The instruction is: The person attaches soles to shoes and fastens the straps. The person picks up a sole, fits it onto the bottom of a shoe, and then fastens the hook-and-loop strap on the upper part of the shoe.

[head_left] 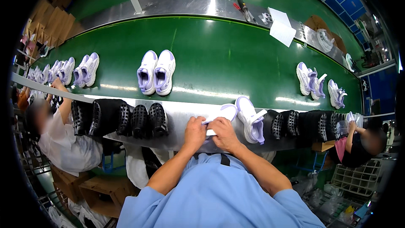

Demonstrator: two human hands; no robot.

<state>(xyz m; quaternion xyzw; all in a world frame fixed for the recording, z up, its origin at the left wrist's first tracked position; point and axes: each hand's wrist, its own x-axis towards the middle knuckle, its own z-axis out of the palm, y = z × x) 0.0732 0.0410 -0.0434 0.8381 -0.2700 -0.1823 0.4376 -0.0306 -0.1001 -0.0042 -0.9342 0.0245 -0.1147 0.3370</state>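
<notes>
A white and lilac sneaker (227, 112) lies at the metal edge of the line in front of me, its toe pointing away. My left hand (195, 132) is closed on its left side. My right hand (223, 134) is closed over its opening, beside a short white strap (210, 132); the heel is mostly hidden by my hands. Touching distance to the right stands the matching sneaker (250, 120), its white strap sticking up loose and its lilac lining showing.
A green conveyor belt (202, 67) carries sneaker pairs, one pair (156, 72) ahead left, another (311, 81) at right. Black studded shoe forms (149, 120) line the metal edge on both sides. Co-workers sit left (63, 139) and right (358, 147). Papers (282, 27) and tools (244, 8) lie beyond.
</notes>
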